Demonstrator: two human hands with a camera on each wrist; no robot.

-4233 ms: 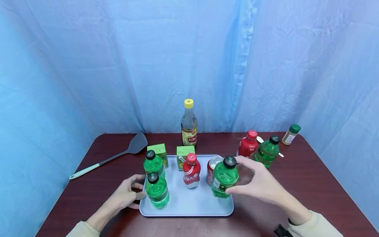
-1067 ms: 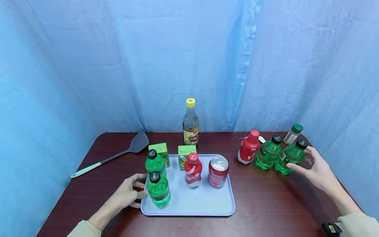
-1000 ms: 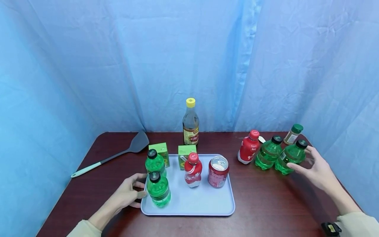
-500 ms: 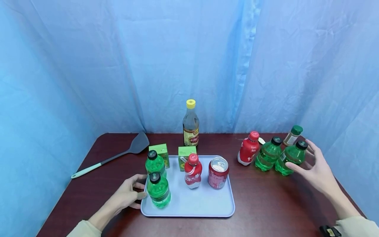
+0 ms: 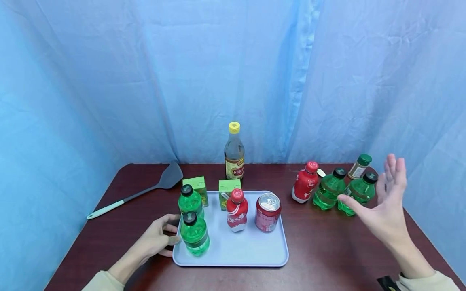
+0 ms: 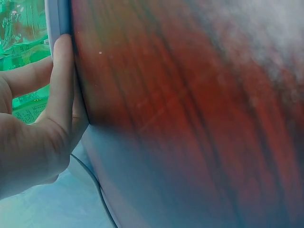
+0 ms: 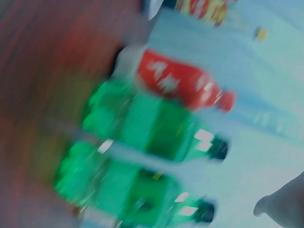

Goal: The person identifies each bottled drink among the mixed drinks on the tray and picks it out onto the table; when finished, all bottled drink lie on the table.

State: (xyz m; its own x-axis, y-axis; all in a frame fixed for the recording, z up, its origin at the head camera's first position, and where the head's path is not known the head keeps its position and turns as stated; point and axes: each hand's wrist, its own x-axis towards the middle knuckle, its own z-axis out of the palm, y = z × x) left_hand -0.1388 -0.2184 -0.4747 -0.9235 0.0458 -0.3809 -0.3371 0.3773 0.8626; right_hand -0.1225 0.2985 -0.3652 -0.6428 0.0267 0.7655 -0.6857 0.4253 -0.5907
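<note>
My left hand [image 5: 157, 237] holds the left rim of a pale blue tray [image 5: 247, 256], thumb and fingers at its edge; the left wrist view shows fingertips [image 6: 62, 45] on the rim. Beside it on the tray stand two green soda bottles [image 5: 195, 236] with black caps. A red bottle [image 5: 237, 212] and a red can [image 5: 268, 216] share the tray. My right hand [image 5: 386, 210] is spread, thumb apart from raised fingers, holding nothing. Just left of it stands a green soda bottle [image 5: 360, 190], next to another green soda bottle [image 7: 137, 123] and a red-and-white bottle [image 7: 171, 80], blurred in the right wrist view.
Two green drink cartons [image 5: 198, 188] stand at the tray's far side. Behind is a sauce bottle [image 5: 234, 155] with a yellow cap. A spatula [image 5: 160, 184] lies at left. A green-lidded spice jar [image 5: 358, 167] and a white spoon [image 5: 321, 173] sit back right.
My right hand carried a green soda bottle from the tray's right side to the group at right, released it, then drew back and up with fingers spread. My left hand stayed at the tray.
</note>
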